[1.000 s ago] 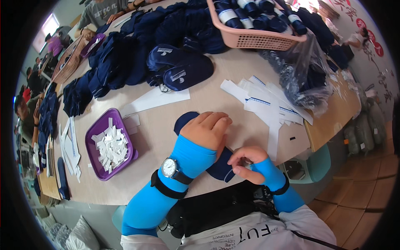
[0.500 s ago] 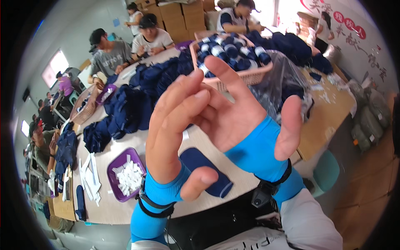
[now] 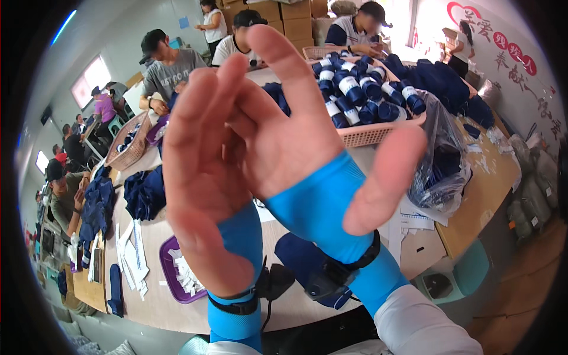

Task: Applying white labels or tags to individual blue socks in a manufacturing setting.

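My left hand (image 3: 198, 160) and my right hand (image 3: 290, 148) are raised above the table, close in front of me, palms turned up and inward. Their fingers are stretched and overlap in the picture; whether they touch is unclear. Nothing shows in either hand. Blue sleeves cover both wrists and part of the palms, with black straps and small black devices around the wrists. Beneath my right forearm lies a flat navy cloth piece (image 3: 296, 254), partly hidden. A purple tray (image 3: 167, 269) of small white pieces stands near my left wrist, partly covered by it.
A pink basket (image 3: 370, 137) of navy rolls with white bands stands beyond my hands. Right of it sits a clear plastic bag (image 3: 441, 171) with navy contents. White paper strips (image 3: 133, 254) and navy cloth (image 3: 145, 195) lie left. Several people sit around the table; a teal chair (image 3: 467, 272) stands right.
Both hands have risen and shifted left in view, and look closer. My view has tilted, so more of the basket of navy rolls shows.
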A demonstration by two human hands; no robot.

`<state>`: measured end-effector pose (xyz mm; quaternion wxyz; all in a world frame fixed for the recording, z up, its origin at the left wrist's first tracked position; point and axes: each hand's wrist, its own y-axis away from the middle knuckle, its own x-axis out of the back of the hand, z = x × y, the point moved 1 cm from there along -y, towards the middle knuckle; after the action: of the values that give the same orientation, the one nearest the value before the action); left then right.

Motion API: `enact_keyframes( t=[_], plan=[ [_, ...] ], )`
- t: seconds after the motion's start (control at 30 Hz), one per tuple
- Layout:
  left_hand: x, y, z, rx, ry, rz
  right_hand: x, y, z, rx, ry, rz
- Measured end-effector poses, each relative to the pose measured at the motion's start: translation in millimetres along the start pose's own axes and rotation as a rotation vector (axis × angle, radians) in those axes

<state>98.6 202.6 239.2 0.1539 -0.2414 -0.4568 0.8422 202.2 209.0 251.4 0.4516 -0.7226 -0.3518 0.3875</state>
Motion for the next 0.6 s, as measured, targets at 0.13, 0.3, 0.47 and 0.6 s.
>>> enact_keyframes(
  t=[0.13,0.3,0.47,0.6],
  plan=[
    [-7,-2,-18,0.036,-0.297,0.012,15,5,8,-0.036,0.284,0.229],
    [-36,3,-45,-0.134,0.032,-0.087,0,7,-18,0.103,0.387,0.516],
    [-8,7,-24,-0.035,-0.436,-0.38,0,15,-32,0.177,0.221,0.625],
    [-20,5,1,0.058,-0.627,-0.493,1,16,-49,0.202,0.316,0.57]
  ],
)
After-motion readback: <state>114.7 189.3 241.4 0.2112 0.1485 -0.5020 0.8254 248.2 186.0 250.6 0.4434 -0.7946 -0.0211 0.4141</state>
